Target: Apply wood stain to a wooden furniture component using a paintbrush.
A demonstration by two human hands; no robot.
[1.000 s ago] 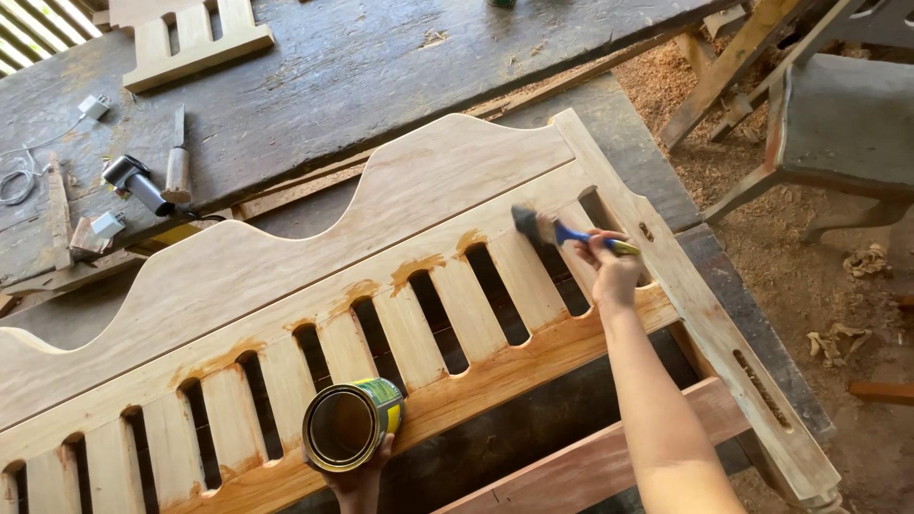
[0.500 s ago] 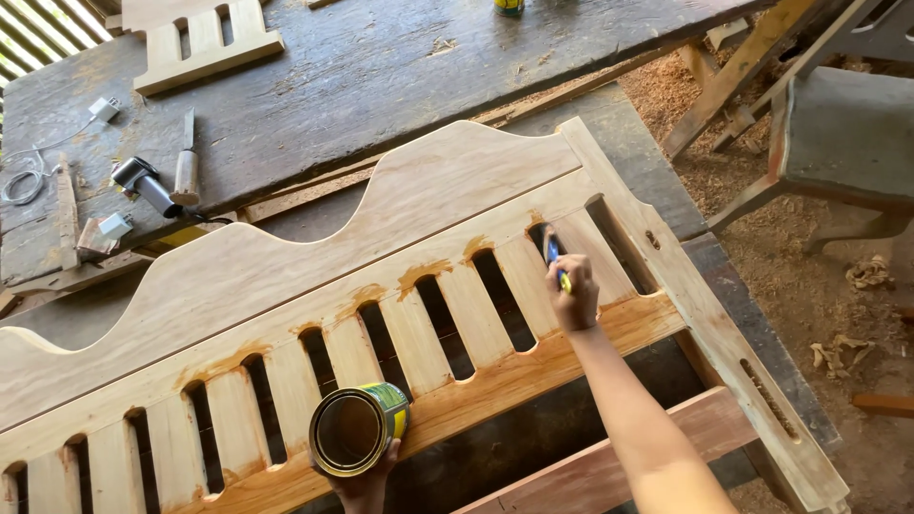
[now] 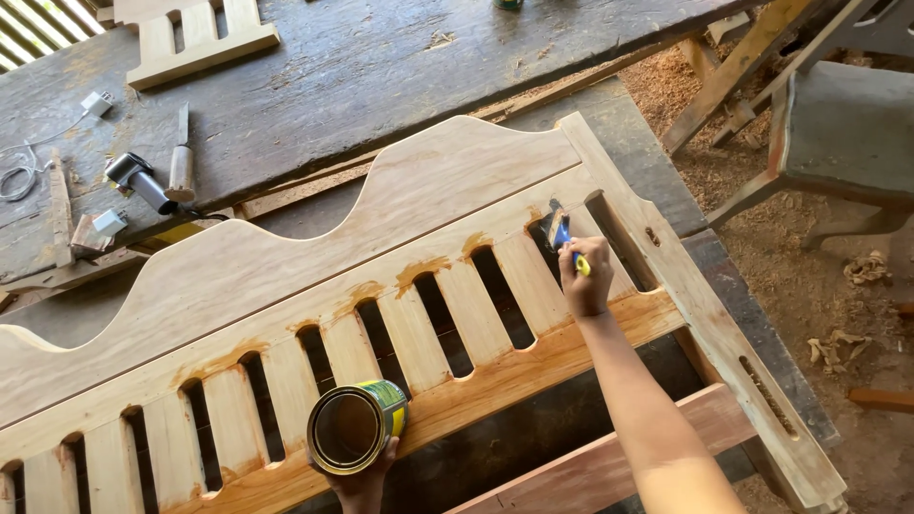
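1. My right hand [image 3: 586, 276] is closed in a fist round the yellow handle of a small paintbrush [image 3: 560, 231]; its bristles sit down in a slot between two slats near the right end of the slatted wooden panel [image 3: 286, 257].
2. My left hand [image 3: 360, 484] holds an open tin of finish [image 3: 354, 426] from beneath, fingers curled round its lower side, though I see only part of the hand at the bottom edge; the tin is tipped with its mouth towards me and hangs over the panel's lower rail.
3. The panel lies flat across the dark workbench [image 3: 381, 67], its wavy top edge on the far side from me and the row of slats nearer.
4. As I judge it, the work is only partly along: darker, wet-looking orange patches ring the curved tops of the slots and run along the lower rail; some lower slot ends are stained too.
5. The broad scalloped board, most slat faces and the right-hand post look pale and bare; I judge these are left to coat.
6. On the bench beyond lie a chisel with a wooden handle [image 3: 179, 162], a black tool [image 3: 133, 179] and a small slatted piece [image 3: 195, 38]; wood shavings cover the ground to the right.
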